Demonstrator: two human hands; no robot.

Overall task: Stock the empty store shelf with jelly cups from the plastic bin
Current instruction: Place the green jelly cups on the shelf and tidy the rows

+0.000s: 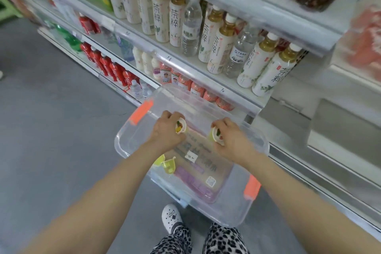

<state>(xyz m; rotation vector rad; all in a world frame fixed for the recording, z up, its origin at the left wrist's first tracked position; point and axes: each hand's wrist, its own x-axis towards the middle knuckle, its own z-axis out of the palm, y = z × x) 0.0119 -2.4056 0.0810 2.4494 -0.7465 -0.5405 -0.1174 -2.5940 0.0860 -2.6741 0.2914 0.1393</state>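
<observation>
A clear plastic bin point(237, 212) with orange latches sits on the floor below me. Over it, my left hand point(165, 130) grips a jelly cup point(181, 127) with a printed lid. Further right, a yellow jelly cup point(215, 136) is held in my right hand point(233, 140). Two more yellow jelly cups point(168, 166) lie at the bin's left side, partly behind my left forearm. Flat cardboard with print shows through the bin's bottom. A bare steel shelf point(340, 171) runs low on the right.
Shelves of tea bottles point(222, 47), water bottles, red drink bottles point(111, 66) and small orange-capped drinks stand ahead and to the left. Grey floor point(51, 130) spreads to the left. My white clog point(171, 216) and patterned trouser legs are just under the bin.
</observation>
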